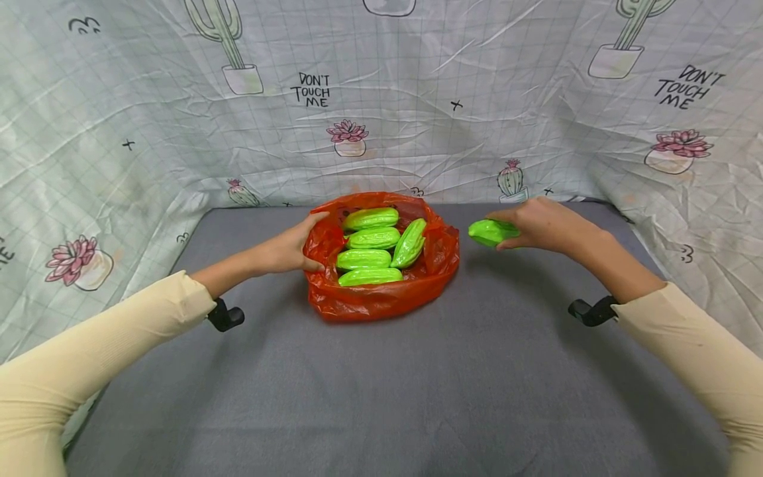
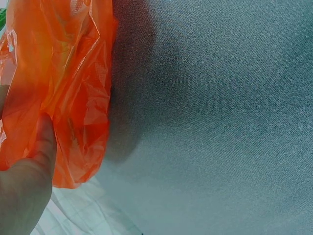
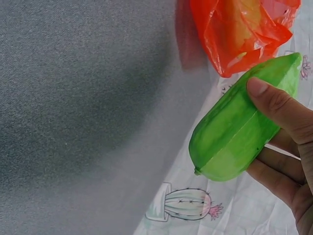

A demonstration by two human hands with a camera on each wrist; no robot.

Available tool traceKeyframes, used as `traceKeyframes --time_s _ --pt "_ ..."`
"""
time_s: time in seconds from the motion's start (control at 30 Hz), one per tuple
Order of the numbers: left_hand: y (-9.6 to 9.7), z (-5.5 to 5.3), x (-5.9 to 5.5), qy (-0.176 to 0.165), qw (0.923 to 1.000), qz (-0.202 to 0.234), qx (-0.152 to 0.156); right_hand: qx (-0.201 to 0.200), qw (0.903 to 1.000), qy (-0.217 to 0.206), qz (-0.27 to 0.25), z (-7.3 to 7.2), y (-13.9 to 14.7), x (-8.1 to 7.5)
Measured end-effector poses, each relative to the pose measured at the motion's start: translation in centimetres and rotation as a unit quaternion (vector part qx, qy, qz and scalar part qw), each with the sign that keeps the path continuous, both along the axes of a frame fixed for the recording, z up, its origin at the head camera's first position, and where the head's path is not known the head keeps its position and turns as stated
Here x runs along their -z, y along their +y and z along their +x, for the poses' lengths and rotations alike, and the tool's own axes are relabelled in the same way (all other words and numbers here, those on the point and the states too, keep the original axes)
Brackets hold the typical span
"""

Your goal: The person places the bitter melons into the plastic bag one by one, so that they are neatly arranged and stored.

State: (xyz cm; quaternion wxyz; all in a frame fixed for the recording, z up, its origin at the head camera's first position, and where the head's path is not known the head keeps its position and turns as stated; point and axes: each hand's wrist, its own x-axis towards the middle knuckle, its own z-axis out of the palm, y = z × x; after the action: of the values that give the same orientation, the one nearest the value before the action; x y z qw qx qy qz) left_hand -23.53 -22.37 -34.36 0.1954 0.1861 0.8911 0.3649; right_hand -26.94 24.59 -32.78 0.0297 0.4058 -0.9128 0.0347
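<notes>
A red plastic bag (image 1: 369, 306) stands with its mouth spread wide on the grey table. Inside it lie several bright green, ridged, gourd-like fruits (image 1: 367, 259), most side by side and one slanted at the right. My left hand (image 1: 292, 248) holds the bag's left side, thumb toward the front and fingers toward the back. The left wrist view has the thumb (image 2: 46, 142) pressed against the bag's plastic. To the right of the bag, my right hand (image 1: 545, 224) grips another green gourd (image 3: 234, 127) above the table, thumb on one face and fingers behind it.
The grey table (image 1: 381, 397) stretches in front of the bag and to both sides. A pale cloth (image 1: 405, 86) printed with cacti and lettering rises behind and at both sides. Each wrist wears a black camera mount (image 1: 226, 315).
</notes>
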Motion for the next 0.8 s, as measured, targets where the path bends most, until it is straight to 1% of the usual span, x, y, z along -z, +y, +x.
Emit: traceKeyframes --time_s 0.13,0.3,0.5,0.67,0.8 --pt "0.0 0.0 -0.1 0.002 1.0 -0.002 0.001 0.0 1.0 -0.003 0.002 0.0 -0.2 -0.1" --pt "0.0 0.0 -0.1 0.012 0.9997 -0.021 0.0 -0.002 1.0 -0.001 0.001 0.0 -0.5 -0.2" --pt "0.1 0.0 -0.2 0.014 0.9998 -0.016 0.0 -0.01 0.9999 0.002 -0.006 0.3 -0.6 -0.5" --pt "0.1 0.0 -0.2 0.022 0.9992 -0.033 -0.001 -0.011 0.9999 0.002 -0.009 0.5 -0.8 -0.8" --pt "0.1 -0.1 -0.1 0.026 0.9991 -0.034 -0.001 -0.013 0.9999 0.006 -0.006 0.7 -1.1 -1.1"
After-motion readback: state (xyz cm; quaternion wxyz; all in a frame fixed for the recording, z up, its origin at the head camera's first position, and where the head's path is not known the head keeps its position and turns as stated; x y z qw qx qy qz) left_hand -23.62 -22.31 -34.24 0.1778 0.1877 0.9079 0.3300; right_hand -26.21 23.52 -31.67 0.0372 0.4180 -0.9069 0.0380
